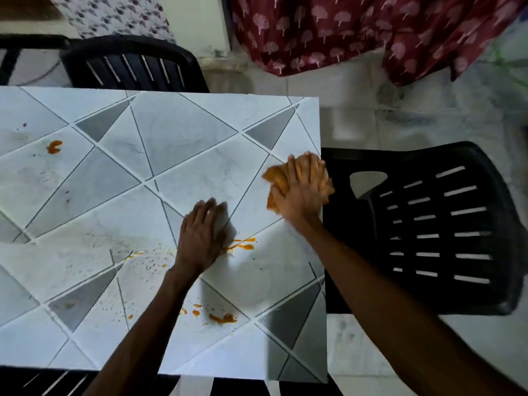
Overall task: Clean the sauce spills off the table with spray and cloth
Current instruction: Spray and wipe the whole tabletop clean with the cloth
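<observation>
On the desk, sauce spills dot the left and front, the left hand lies flat with straight fingers, and the right hand presses an orange cloth flat-fingered at the right edge.

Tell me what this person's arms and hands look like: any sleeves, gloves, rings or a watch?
No gloves: the left hand and right hand are bare, and so are both forearms right to the picture's edge, so no sleeves show. I see no watch, bracelet or ring. The right hand is blurred, so a thin ring there could escape notice.
</observation>
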Tool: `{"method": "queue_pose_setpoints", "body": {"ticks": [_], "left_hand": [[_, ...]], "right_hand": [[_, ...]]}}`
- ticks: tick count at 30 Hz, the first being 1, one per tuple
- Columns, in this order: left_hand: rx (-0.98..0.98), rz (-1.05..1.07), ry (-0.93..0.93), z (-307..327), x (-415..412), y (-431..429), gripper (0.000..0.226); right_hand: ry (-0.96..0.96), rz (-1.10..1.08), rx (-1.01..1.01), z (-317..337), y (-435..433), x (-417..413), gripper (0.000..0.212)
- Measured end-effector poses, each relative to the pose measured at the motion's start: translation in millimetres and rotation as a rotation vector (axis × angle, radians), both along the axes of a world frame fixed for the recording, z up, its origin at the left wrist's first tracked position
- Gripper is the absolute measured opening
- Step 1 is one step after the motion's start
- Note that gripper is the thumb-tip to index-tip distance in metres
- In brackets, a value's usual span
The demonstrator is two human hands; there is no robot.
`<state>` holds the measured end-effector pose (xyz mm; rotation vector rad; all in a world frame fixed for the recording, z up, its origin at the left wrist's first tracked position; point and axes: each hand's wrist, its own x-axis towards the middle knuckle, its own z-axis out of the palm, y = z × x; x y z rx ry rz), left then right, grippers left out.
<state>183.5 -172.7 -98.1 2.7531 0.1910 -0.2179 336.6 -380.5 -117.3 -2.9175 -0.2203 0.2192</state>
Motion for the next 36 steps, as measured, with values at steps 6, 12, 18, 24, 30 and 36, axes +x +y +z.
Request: {"method": "queue_pose_setpoints", "body": {"ticks": [6, 12, 18, 24, 30, 36], "left_hand": [[0.058, 0.094, 0.069, -2, -58, 10, 0.064], [0.057, 0.058, 0.074, 2, -81, 22, 0.065], [0.036, 0.081, 0.040, -2, -82, 14, 0.065], [0.025, -0.013, 0.017, 5, -81, -13, 0.061], [0.012, -0.035, 0.064, 7, -86, -41, 0.065], [0.014, -0.036, 0.018, 4, -104, -51, 0.064]], "right_hand": [[-0.059, 0.496, 0.038, 8, 23, -97, 0.079], [-0.019, 0.625, 0.071, 6, -103, -186, 0.091], [0.023, 0.164, -0.064, 2, -42, -60, 0.084], [-0.069, 0.465, 0.010, 11, -41, -167, 0.079], [0.001, 0.592, 0.022, 6, -152, -269, 0.088], [0.024, 0.210, -0.040, -1, -85, -138, 0.081]]}}
